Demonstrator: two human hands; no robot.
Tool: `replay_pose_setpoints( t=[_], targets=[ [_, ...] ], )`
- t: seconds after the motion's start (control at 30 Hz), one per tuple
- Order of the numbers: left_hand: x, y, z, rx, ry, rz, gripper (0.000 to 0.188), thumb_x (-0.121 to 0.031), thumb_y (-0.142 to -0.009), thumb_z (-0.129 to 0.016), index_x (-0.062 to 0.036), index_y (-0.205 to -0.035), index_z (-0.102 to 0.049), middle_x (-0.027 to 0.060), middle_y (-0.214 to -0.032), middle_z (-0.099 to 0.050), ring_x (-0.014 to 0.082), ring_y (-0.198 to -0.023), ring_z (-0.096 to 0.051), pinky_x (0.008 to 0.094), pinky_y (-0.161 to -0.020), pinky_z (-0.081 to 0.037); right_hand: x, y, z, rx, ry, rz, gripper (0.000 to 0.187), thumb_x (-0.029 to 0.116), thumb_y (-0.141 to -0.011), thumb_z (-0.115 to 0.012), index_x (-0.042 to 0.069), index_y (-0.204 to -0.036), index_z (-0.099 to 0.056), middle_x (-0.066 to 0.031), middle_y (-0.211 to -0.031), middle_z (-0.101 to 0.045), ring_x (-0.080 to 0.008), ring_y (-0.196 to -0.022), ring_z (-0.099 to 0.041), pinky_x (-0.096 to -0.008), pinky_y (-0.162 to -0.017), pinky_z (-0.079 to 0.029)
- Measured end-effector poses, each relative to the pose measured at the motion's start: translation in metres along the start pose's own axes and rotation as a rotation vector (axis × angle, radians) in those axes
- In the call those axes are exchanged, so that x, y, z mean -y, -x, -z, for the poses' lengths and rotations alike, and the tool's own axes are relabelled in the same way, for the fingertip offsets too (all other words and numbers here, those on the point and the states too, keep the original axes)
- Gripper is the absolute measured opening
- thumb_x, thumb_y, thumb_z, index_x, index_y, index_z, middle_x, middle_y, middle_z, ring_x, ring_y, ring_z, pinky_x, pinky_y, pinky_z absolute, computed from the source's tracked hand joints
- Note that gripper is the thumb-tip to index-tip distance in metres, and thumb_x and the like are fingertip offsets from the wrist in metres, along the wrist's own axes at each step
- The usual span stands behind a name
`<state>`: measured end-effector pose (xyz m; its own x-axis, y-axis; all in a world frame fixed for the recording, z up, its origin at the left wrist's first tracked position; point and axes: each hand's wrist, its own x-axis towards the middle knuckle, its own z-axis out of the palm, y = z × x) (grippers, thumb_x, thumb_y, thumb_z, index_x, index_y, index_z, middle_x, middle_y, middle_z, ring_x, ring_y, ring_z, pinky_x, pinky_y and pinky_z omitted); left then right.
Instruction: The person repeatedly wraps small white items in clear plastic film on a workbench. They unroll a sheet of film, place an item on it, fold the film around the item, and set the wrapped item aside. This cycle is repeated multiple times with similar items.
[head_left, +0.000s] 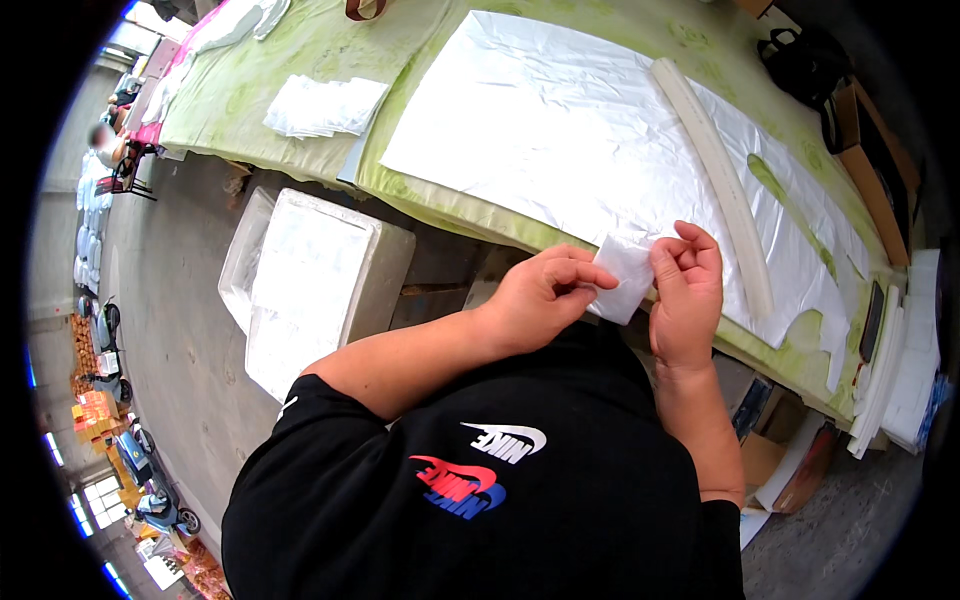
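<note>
By the near edge of the green patterned tablecloth (pixel 330 50), the left hand (pixel 530 305) reaches rightward, fingers curled, whether gripping I can't tell; the upright right hand (pixel 685 305) pinches the white plastic piece (pixel 624 272) between them.

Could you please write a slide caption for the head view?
Left hand touching and right hand pinching a small white sheet before a green-covered table spread with white sheeting.

A green-clothed table (pixel 330 60); white sheeting (pixel 530 120) spread across it; a white stack (pixel 325 107) to the left.
</note>
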<state>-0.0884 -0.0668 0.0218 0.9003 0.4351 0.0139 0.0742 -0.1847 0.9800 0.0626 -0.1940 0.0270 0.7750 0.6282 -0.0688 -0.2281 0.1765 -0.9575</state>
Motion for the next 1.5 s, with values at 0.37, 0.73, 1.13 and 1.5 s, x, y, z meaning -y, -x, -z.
replay_pose_setpoints(
  t=[0.37,0.73,1.13,1.5],
  targets=[
    [0.029,-0.056,0.267,-0.723,-0.376,0.102,0.025,-0.002,-0.095,-0.056,-0.0018,-0.114,-0.072,0.0040,-0.105,-0.072,0.0115,-0.093,-0.065,0.0248,-0.086,-0.050,-0.012,0.012,0.020,-0.092,0.006,-0.013,0.018,0.002,-0.101,-0.060,0.002,-0.119,-0.055,-0.0046,-0.097,-0.062,-0.0121,-0.084,-0.059,-0.0265,-0.080,-0.052],
    [0.073,-0.063,0.298,-0.615,-1.253,-0.052,0.033,-0.017,-0.092,-0.062,-0.0234,-0.121,-0.074,0.0041,-0.145,-0.059,0.0289,-0.139,-0.047,0.0452,-0.118,-0.031,-0.017,0.014,0.022,-0.036,0.095,0.014,0.015,0.003,-0.100,-0.064,0.002,-0.115,-0.059,-0.0014,-0.095,-0.062,-0.0090,-0.085,-0.059,-0.0232,-0.079,-0.051],
    [0.078,-0.074,0.290,-0.412,-1.544,-0.051,0.036,-0.023,-0.103,-0.053,-0.0286,-0.136,-0.064,-0.0056,-0.150,-0.055,0.0271,-0.152,-0.034,0.0663,-0.121,-0.011,-0.008,0.024,0.029,-0.093,0.169,0.134,0.014,0.002,-0.100,-0.064,0.003,-0.113,-0.060,-0.0020,-0.098,-0.063,-0.0088,-0.087,-0.059,-0.0226,-0.080,-0.050],
    [-0.142,-0.072,0.059,0.466,-0.144,-0.739,0.031,-0.005,-0.080,-0.074,-0.0123,-0.109,-0.067,0.0082,-0.107,-0.072,0.0286,-0.100,-0.070,0.0505,-0.106,-0.046,0.031,0.005,0.100,-0.318,1.341,0.542,0.042,0.009,-0.083,-0.074,0.005,-0.123,-0.063,-0.0152,-0.126,-0.059,-0.0375,-0.118,-0.054,-0.0465,-0.105,-0.043]
  ],
)
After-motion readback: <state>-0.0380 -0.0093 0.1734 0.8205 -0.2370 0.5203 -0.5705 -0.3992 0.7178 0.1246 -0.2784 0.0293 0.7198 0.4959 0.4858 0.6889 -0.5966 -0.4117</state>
